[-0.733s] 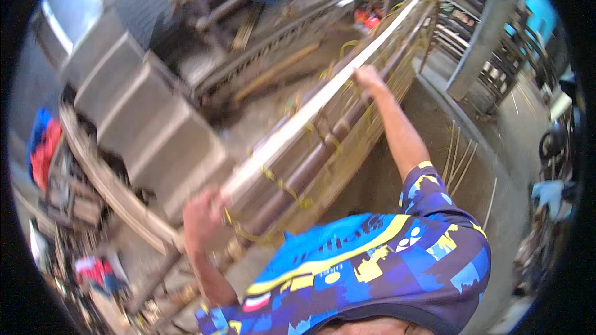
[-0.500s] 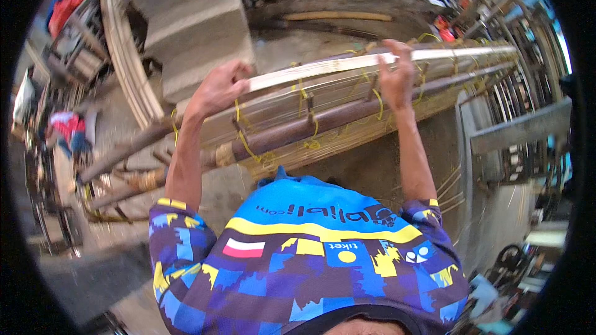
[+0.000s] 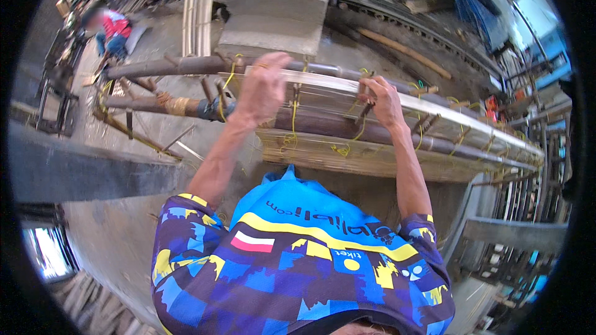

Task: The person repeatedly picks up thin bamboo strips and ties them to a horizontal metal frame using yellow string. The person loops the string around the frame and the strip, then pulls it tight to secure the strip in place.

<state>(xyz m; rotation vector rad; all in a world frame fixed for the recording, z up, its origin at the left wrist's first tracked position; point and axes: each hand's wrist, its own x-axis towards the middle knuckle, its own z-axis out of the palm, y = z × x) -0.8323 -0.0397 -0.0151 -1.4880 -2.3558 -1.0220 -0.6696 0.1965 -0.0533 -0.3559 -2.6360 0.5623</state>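
Observation:
A long pale strip, apparently bamboo or wood, lies along a rack of two dark poles joined by short pegs. My left hand is over the strip near its left end, with its fingers bent and smeared by motion. Farther right, my right hand has its fingers closed round the strip beside a dark wooden peg. Thin yellow cords loop about the pegs and the near pole. Below that pole hangs a layer of fine pale slats.
Concrete steps rise beyond the rack, with long slats leaning beside them. Another person in red crouches at the far left. A grey beam juts in from the left; a loose pole lies on the floor behind.
My view has swung leftward. The strip has come down closer along the rack. My left hand has shifted over it, and my right hand has gone from spread to closed beside a peg.

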